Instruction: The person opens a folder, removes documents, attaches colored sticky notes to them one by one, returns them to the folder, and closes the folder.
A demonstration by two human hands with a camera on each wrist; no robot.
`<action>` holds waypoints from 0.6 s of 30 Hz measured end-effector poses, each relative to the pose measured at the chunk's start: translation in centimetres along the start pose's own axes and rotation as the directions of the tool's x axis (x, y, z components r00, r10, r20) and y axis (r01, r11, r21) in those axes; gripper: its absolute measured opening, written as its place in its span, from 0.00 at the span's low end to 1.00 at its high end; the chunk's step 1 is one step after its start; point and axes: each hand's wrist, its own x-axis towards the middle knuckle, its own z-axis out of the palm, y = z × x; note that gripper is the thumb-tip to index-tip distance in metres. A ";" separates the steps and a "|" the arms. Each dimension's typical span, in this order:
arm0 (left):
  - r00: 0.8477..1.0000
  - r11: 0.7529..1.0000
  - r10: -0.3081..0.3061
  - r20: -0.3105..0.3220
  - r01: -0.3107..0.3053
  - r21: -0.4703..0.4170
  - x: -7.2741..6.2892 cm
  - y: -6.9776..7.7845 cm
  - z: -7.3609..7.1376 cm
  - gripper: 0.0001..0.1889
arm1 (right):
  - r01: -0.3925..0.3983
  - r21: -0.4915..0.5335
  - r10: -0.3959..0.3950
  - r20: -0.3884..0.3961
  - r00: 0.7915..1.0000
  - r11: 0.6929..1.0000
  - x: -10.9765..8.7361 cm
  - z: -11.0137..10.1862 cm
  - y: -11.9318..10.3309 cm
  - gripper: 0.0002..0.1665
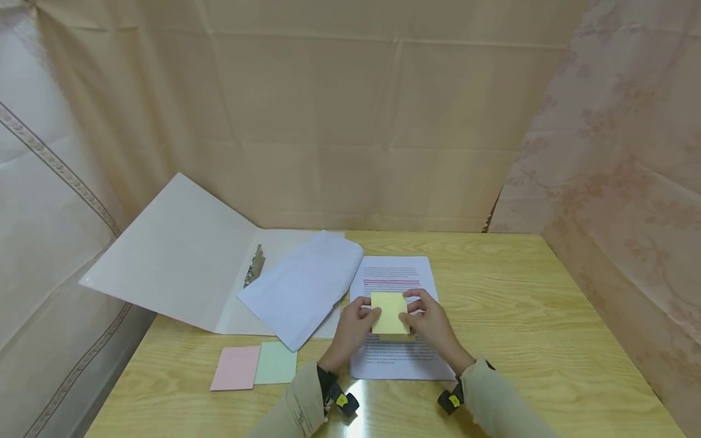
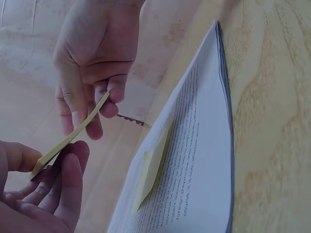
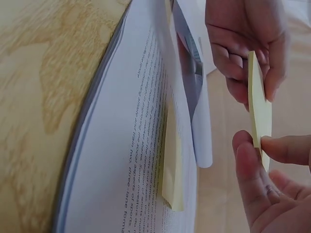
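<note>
A pad of yellow sticky notes (image 1: 390, 313) is held up between both hands, over a stack of printed pages (image 1: 394, 364). My left hand (image 1: 352, 331) pinches its left edge between thumb and fingers. On the opposite edge, the thumb and fingers of my right hand (image 1: 435, 325) pinch it too. Seen from the left wrist, the pad is slightly bent. Below it, a yellow sticky note (image 2: 154, 167) lies on the top page with its edges lifting from the text; the pad mostly hides it in the head view. Pink lines mark text near the top of that page.
Left of the pages lies an open white binder (image 1: 170, 261) with a metal clip (image 1: 254, 266). Loose white sheets (image 1: 306, 286) rest skewed across it. Nearer the front are a pink sticky pad (image 1: 235, 368) and a pale green one (image 1: 275, 363). Beige cloth (image 1: 306, 121) hangs behind the wooden table (image 1: 520, 316).
</note>
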 end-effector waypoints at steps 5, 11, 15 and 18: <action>0.999 0.999 -0.041 0.013 0.041 -0.034 -0.1 0.2 0.1 0.19 | 0.095 -0.039 -0.094 0.025 0.995 0.995 -0.6 0.3 -0.3 0.22; 0.996 0.992 -0.070 0.058 0.076 -0.096 -0.3 0.4 0.0 0.20 | 0.270 -0.227 -0.270 0.035 0.962 0.936 -0.6 0.5 0.0 0.19; 0.995 0.992 -0.082 0.065 0.087 -0.087 -0.4 0.3 -0.1 0.20 | 0.344 -0.305 -0.340 0.069 0.938 0.888 -0.5 0.5 0.0 0.20; 0.995 0.994 -0.075 0.063 0.080 -0.074 -0.4 0.2 -0.1 0.20 | 0.391 -0.368 -0.380 0.106 0.919 0.844 -0.6 0.5 0.0 0.22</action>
